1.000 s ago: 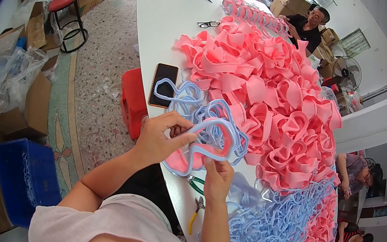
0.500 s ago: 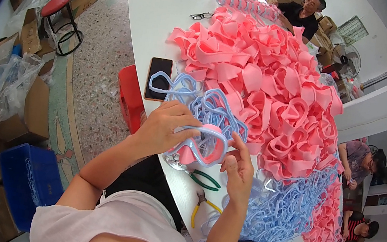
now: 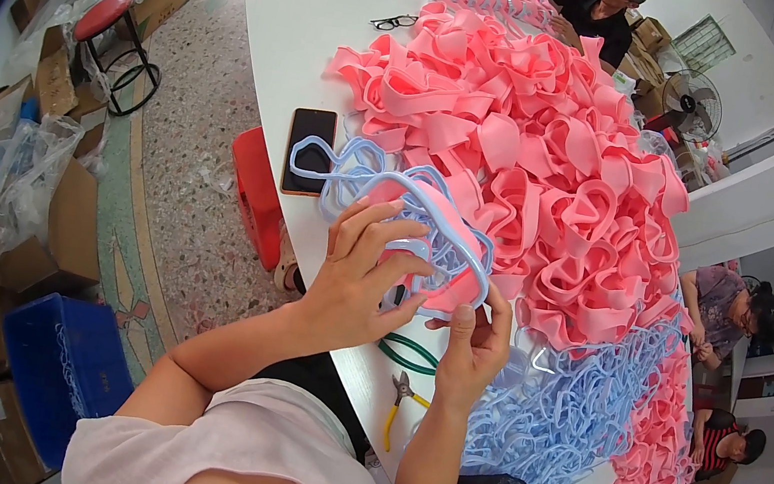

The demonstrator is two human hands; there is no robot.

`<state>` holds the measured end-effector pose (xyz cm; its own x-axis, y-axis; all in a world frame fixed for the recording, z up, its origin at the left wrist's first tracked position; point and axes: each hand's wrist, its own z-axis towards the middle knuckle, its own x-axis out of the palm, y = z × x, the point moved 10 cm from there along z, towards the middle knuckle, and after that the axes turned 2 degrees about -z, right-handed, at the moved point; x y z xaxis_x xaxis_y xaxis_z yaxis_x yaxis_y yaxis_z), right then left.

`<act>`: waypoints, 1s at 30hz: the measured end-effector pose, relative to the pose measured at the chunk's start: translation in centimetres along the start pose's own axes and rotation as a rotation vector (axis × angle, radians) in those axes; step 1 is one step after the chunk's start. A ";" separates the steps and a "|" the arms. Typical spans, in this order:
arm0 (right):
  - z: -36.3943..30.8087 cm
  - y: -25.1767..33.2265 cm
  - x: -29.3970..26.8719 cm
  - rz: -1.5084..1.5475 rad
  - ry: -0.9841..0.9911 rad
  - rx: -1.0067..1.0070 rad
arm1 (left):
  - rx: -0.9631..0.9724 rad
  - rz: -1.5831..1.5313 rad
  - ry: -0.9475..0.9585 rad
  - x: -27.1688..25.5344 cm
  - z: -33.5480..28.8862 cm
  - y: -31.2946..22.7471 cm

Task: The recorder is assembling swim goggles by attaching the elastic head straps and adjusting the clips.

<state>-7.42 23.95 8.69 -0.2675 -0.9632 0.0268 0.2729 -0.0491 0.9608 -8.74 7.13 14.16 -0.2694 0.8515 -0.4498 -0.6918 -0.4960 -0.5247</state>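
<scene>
Between my hands is a goggle-shaped piece, a pale blue frame (image 3: 477, 269) with a pink band set in it. My left hand (image 3: 358, 268) grips its left part, fingers curled over the rim and thumb below. At the lower right edge, my right hand (image 3: 472, 347) pinches the rim between thumb and fingers. Behind the piece lie loose pale blue frames (image 3: 360, 159), partly hidden by it. Close below my hands are a green-handled tool (image 3: 408, 352), its head hidden, and yellow-handled cutters (image 3: 399, 401).
A large heap of pink bands (image 3: 572, 160) covers the table's middle, with a pile of blue frames (image 3: 546, 389) at right. A phone (image 3: 310, 144) and glasses (image 3: 394, 21) lie left. A red stool (image 3: 256, 186) stands beside the table edge. Other people sit along the far and right sides.
The goggle-shaped piece has tilted, its upper rim now higher and farther from me. My left hand has shifted its fingers further over the frame; my right hand has moved slightly lower along the edge.
</scene>
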 end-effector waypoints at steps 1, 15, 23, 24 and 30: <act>-0.1 0.4 -0.1 -0.050 -0.019 -0.052 | 0.001 0.001 -0.002 0.1 0.0 -0.2; -1.2 1.0 0.7 -0.009 -0.045 -0.090 | 0.355 0.050 -0.116 0.0 -1.9 -1.4; -0.8 0.6 0.0 0.034 -0.083 -0.081 | 0.298 -0.435 0.080 0.0 -2.0 -0.8; -0.8 0.5 -0.2 0.046 -0.097 -0.091 | 0.317 -0.285 0.079 -0.2 -1.4 -1.3; -0.4 0.8 -1.8 0.047 -0.094 -0.131 | 0.131 -0.172 -0.186 -1.3 -0.5 1.8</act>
<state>-6.37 25.55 9.31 -0.3356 -0.9364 0.1027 0.4038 -0.0445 0.9138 -9.30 5.07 13.47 -0.2503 0.9439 -0.2154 -0.8157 -0.3254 -0.4783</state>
